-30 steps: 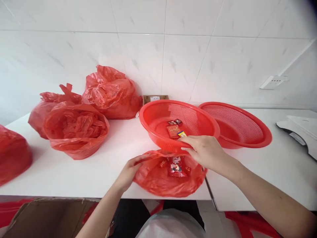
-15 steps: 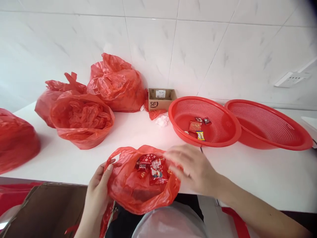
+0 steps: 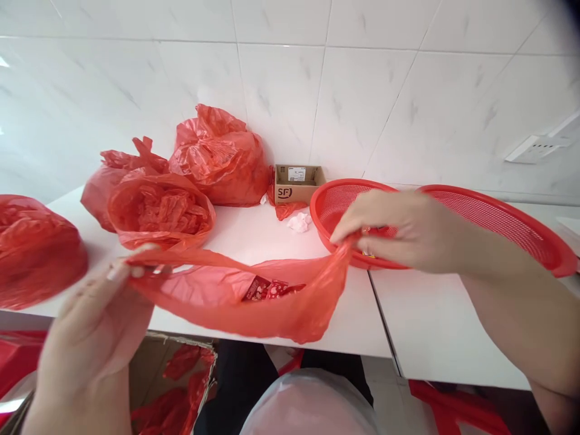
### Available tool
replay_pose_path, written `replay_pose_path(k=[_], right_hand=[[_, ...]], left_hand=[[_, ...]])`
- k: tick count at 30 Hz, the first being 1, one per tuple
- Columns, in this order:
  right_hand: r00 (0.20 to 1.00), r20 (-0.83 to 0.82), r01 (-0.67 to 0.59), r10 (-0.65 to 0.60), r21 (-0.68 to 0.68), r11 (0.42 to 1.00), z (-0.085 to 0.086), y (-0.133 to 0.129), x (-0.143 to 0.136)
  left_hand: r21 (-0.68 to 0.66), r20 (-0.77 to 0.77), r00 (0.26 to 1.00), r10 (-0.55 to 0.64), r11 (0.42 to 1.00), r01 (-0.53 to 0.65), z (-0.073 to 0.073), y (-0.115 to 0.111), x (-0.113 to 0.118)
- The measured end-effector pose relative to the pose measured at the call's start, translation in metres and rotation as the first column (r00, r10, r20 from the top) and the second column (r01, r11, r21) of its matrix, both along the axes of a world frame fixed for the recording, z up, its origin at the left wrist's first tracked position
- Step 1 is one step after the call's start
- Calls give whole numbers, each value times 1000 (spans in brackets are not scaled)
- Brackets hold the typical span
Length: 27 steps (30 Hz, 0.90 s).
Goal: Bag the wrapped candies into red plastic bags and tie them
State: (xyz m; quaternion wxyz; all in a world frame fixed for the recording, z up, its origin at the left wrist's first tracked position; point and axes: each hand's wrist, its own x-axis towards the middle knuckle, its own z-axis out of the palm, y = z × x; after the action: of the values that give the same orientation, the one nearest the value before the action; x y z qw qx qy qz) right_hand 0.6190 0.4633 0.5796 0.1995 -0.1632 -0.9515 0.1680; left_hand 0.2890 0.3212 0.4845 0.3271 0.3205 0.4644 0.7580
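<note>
A thin red plastic bag (image 3: pixel 272 320) is stretched wide between my two hands over the table's front edge. My left hand (image 3: pixel 97 314) pinches its left end. At the other end, my right hand (image 3: pixel 394 229) grips the gathered plastic, in front of the nearer red basket. Inside the bag's opening, several wrapped candies (image 3: pixel 274 290) in dark red and spotted red wrappers show; the bag's front wall hides the rest.
Two red perforated baskets (image 3: pixel 319 202) stand at the right, the nearer partly hidden by my right hand. Several full red bags (image 3: pixel 222 160) sit at the left. Near the wall are a small cardboard box (image 3: pixel 296 193) and crumpled white tissue (image 3: pixel 299 222). Below the table, a carton holds red plastic (image 3: pixel 167 411).
My hands have moved apart and up, pulling the bag's mouth from round to long and narrow. My right hand has closed on the bag's right end.
</note>
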Motion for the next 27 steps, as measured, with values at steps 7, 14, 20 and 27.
replay_pose_path(k=[7, 14, 20, 27], right_hand=[[959, -284, -46, 0, -155, 987, 23, 16, -26], [908, -417, -242, 45, -435, 867, 20, 48, -46], [922, -341, -341, 184, -486, 805, 17, 33, -75], [916, -393, -260, 74, -445, 857, -9, 15, -110]], left_hand=[[151, -170, 974, -147, 973, 173, 41, 13, 29], [220, -212, 873, -439, 849, 481, 42, 33, 33], [-365, -277, 587, -761, 648, 668, 52, 60, 47], [-524, -338, 622, -706, 690, 499, 50, 77, 67]])
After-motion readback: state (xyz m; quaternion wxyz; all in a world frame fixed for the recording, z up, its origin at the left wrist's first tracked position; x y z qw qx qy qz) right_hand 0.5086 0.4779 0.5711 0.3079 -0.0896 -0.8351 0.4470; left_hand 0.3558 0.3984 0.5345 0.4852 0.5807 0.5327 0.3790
